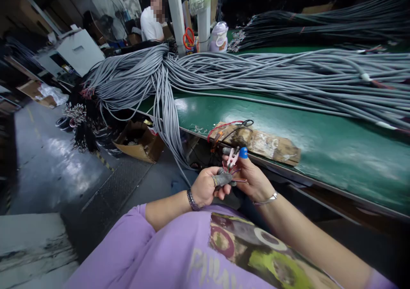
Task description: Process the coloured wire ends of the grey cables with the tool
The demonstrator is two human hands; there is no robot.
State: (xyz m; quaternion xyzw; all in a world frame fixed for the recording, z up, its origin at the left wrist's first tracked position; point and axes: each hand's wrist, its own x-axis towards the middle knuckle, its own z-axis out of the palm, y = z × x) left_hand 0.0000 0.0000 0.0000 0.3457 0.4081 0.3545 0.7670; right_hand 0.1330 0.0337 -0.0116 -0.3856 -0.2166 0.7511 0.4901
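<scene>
My left hand (208, 187) is closed, with a worn grey cover on its thumb, and pinches a bunch of thin coloured wires (239, 180). These fan out between my two hands. My right hand (254, 180) is curled close beside it, a blue cover on its thumb tip. A small pink clip-like piece (232, 157) sticks up from its fingers, above the wires. Fingers partly hide where the wires are gripped. Just beyond my hands, at the bench edge, lies a tape-wrapped wooden board (272, 146) with red and black leads (224, 126).
A large bundle of grey cables (256, 71) stretches along the green bench (336, 152), some hanging over its edge. Dark cables (307, 28) lie behind. A cardboard box (141, 146) stands on the floor. A person (152, 22) is at the back.
</scene>
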